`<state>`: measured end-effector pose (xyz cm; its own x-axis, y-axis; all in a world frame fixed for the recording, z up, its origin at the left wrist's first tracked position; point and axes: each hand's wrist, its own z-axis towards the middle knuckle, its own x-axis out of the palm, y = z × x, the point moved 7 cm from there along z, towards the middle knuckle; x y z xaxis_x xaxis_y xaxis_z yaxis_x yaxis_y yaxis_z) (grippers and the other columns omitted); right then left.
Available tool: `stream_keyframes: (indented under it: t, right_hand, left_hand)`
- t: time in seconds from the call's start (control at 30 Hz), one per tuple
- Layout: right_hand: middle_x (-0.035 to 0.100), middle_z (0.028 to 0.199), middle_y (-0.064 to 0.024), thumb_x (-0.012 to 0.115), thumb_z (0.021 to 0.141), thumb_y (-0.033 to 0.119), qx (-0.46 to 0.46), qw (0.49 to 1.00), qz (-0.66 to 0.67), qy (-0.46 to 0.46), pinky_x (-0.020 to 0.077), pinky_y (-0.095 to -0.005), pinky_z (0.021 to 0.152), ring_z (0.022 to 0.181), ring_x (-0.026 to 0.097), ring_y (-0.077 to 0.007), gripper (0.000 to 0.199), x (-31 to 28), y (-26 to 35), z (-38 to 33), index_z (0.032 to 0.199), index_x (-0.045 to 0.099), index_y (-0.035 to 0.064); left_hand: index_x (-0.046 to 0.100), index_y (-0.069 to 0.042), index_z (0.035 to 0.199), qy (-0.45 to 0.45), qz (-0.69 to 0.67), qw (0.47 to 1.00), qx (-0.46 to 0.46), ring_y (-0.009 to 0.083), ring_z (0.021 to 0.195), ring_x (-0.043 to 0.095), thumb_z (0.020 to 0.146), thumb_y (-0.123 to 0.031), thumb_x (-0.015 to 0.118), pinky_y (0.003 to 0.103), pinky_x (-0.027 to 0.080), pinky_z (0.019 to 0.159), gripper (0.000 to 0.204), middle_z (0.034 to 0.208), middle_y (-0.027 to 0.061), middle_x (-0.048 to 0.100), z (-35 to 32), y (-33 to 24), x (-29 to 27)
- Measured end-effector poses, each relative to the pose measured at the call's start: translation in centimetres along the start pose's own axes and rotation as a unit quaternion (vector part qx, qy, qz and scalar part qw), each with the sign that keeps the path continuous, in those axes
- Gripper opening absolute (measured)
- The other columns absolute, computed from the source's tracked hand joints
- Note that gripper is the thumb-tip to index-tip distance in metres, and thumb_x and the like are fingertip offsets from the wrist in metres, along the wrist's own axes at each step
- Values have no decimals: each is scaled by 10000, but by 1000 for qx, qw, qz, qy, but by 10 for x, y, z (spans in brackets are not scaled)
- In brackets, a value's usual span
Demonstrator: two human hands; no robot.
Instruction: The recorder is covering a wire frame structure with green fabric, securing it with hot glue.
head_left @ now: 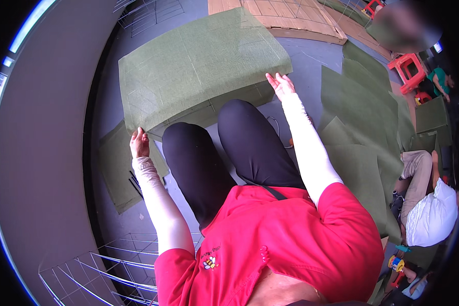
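Note:
In front of my knees stands a box-shaped wire frame covered with a green fabric sheet [199, 64]. Wire lines show through its top and along the near side. My left hand [139, 144] is at the near left corner, its fingers curled and pinching the sheet's edge. At the near right corner my right hand [281, 86] has its fingers stretched out and apart, touching the edge of the cover. White sleeves cover both forearms.
Green sheets [352, 163] lie spread at the right, another green piece [120, 168] at the left. A wire frame [107, 270] stands lower left. Flattened cardboard [290, 20] lies at the back. Red stools [408, 71] and seated people [431, 214] are at the far right.

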<state>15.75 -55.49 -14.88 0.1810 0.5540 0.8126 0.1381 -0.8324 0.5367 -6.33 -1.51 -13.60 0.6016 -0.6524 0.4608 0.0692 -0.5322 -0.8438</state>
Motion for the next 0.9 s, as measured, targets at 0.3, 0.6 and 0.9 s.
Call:
stream_keyframes:
  t: [0.3,0.6,0.9]
  right_hand:
    - [537,940,-255,506,866,-7,61,996,46,36,483,-426,919,1001,561,-383,115,0,-5,2,928,432,-70]
    - [584,750,-61,665,785,52,63,992,-99,35,494,-252,618,672,573,-150,133,10,-16,2,763,534,53]
    - [546,648,-2,736,738,145,15,965,-259,-35,426,-224,548,565,495,-92,185,-3,-5,13,699,565,88]
  left_hand:
    - [480,46,936,16,-132,991,19,226,942,578,879,-53,530,303,498,904,124,916,88,553,-7,16,20]
    - [516,23,917,-59,-49,997,8,176,731,630,769,35,651,228,561,652,200,887,111,611,-14,6,26]
    - [599,-30,997,-15,35,999,-14,142,839,615,809,-10,622,256,545,731,191,944,62,626,1,9,22]
